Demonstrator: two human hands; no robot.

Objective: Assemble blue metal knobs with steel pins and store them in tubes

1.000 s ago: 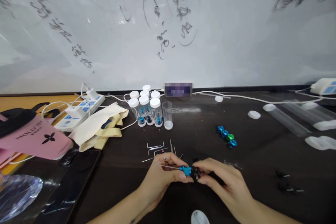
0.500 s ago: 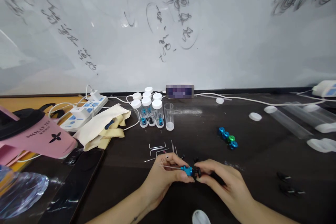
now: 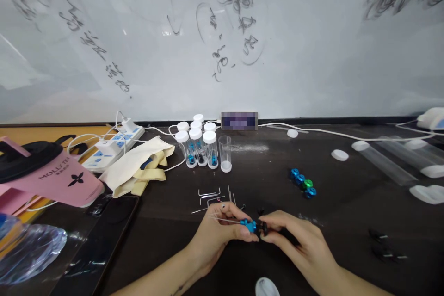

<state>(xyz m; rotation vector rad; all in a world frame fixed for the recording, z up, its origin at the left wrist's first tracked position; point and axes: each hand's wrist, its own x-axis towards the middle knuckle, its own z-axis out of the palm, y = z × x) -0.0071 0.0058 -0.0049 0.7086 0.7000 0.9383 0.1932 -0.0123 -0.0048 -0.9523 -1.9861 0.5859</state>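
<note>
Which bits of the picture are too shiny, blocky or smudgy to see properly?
In the head view, bright streaks of glare cross the whiteboard; in the head view, a pixelated patch is all blocky squares; also in the head view, the black part between the blue piece and the right hand looks too dark and soft for detail.

- White-surfaced writing board (image 3: 298, 55): behind the upright, open clear plastic tube (image 3: 225, 150).
- White-capped clear plastic tubes (image 3: 210, 137): clustered just left of the open tube.
- Cream cloth bag (image 3: 126, 165): farther left of it, with the pink, black-lidded cup (image 3: 52, 182) beyond.
- Bent silver metal rods (image 3: 208, 194): before it, slightly left.
- Blue-and-black cylindrical piece (image 3: 248, 226): before it, nearer the viewer than the rods, between left hand (image 3: 220, 229) and right hand (image 3: 300, 238).
- Blue and green round metal pieces (image 3: 307, 184): to its right, nearer the viewer.
</note>
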